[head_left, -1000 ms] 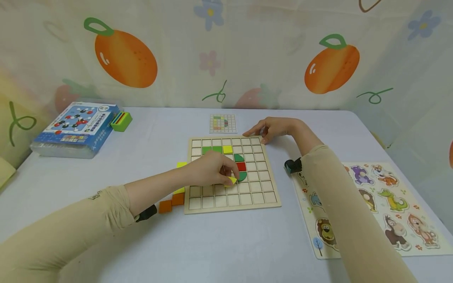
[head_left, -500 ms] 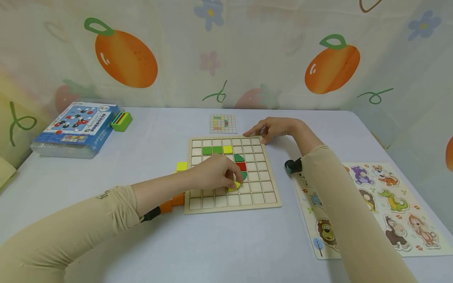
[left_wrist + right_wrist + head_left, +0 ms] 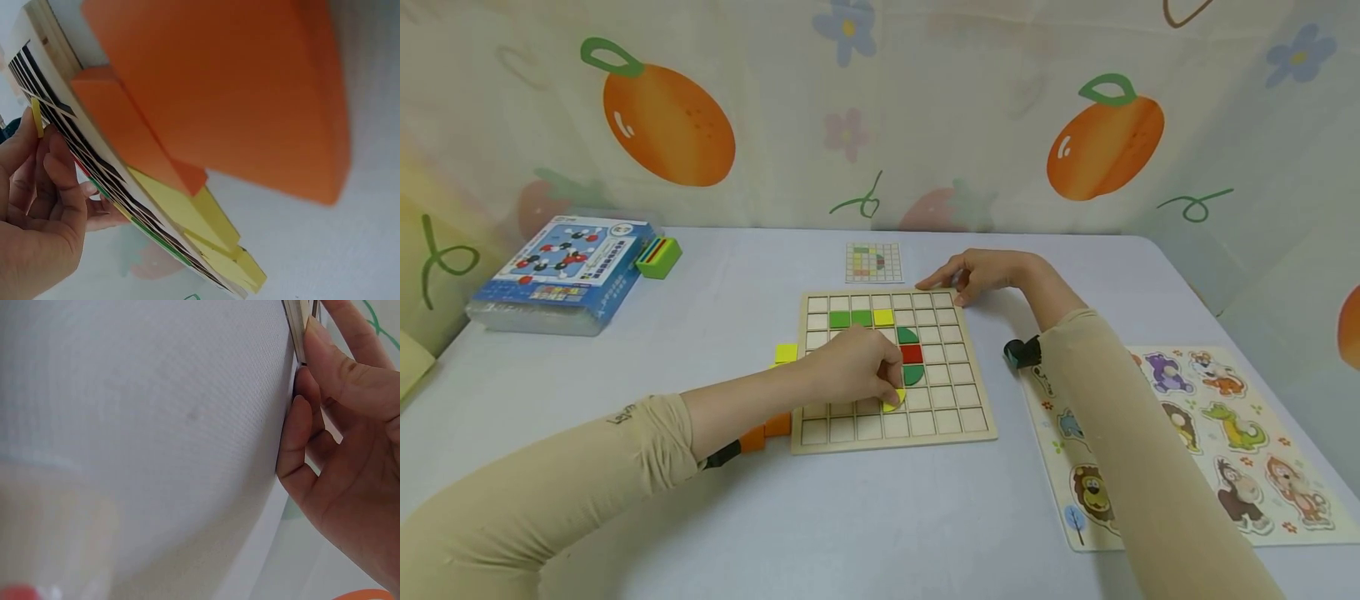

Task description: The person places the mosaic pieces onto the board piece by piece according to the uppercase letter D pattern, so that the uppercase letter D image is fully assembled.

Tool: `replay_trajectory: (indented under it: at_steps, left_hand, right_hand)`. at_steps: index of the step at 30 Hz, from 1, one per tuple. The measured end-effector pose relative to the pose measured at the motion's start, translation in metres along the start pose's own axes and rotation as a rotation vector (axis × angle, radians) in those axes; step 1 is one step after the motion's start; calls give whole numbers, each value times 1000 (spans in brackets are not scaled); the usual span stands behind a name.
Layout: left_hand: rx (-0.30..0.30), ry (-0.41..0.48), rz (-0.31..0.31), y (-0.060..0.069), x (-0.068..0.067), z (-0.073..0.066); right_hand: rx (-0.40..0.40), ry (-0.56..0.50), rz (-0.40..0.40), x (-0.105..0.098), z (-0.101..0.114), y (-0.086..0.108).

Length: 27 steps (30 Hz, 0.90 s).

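A wooden grid board (image 3: 951,421) lies mid-table. Over its lower middle, my left hand (image 3: 855,367) pinches a small yellow rounded piece (image 3: 892,403) between thumb and finger; in the left wrist view the yellow piece (image 3: 37,117) stands on edge at the fingertips. Just above and to the right, a red square (image 3: 912,354) sits between two green rounded pieces (image 3: 907,335). Two green squares (image 3: 839,319) and a yellow square (image 3: 883,317) fill cells near the top. My right hand (image 3: 988,273) holds the board's far right corner, thumb at its edge in the right wrist view.
Orange blocks (image 3: 777,425) and yellow blocks (image 3: 786,353) lie along the board's left edge. A small pattern card (image 3: 873,262) is behind it. At the back left are a blue box (image 3: 565,267) and a green block (image 3: 658,258). An animal puzzle sheet (image 3: 1213,442) lies right, partly under the right sleeve.
My left hand has moved slightly right with the yellow piece, which now lies lower on the grid, below the lower green piece. My right hand has stayed at the corner.
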<state>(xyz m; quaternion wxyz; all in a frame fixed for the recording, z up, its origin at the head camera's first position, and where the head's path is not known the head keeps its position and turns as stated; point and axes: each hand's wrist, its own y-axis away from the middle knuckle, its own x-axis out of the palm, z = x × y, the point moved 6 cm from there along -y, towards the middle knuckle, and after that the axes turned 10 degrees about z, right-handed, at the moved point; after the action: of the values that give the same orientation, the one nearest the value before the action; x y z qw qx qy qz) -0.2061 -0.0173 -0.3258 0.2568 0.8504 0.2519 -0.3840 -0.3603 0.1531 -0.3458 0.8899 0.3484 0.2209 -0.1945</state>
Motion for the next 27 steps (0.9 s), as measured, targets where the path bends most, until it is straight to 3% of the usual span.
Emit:
replay_trajectory:
  at_steps: [7, 17, 22, 27]
  left_hand:
    - [-34, 2, -20, -1, 0, 3]
    - [-132, 2, 24, 0, 0, 9]
    - [-142, 0, 22, 0, 1, 10]
    - [-94, 61, -19, 2, -7, 14]
  right_hand:
    - [1, 7, -1, 0, 0, 0]
    - [5, 14, -2, 0, -1, 0]
    - [10, 17, -5, 0, -1, 0]
    - [6, 20, -7, -1, 0, 0]
